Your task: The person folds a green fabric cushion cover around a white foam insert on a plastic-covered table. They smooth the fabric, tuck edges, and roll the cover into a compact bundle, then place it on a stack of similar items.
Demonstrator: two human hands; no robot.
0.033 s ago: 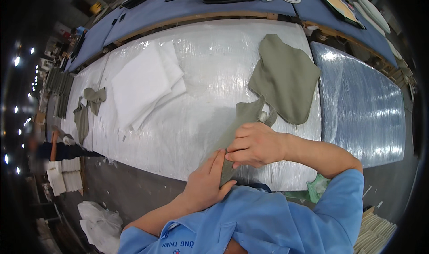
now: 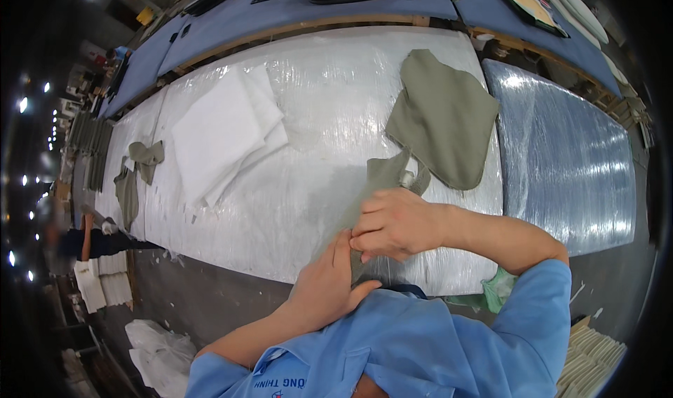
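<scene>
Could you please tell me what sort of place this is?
Probably a sewing or upholstery workshop, though I cannot be certain: a grey-green fabric strip is being held, and a larger cut piece and white sheets lie on a wide plastic-covered table.

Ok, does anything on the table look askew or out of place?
The white sheets look stacked askew, corners unevenly fanned. Two small green cloth pieces lie crumpled on the table, far left, apart from the large green piece.
</scene>
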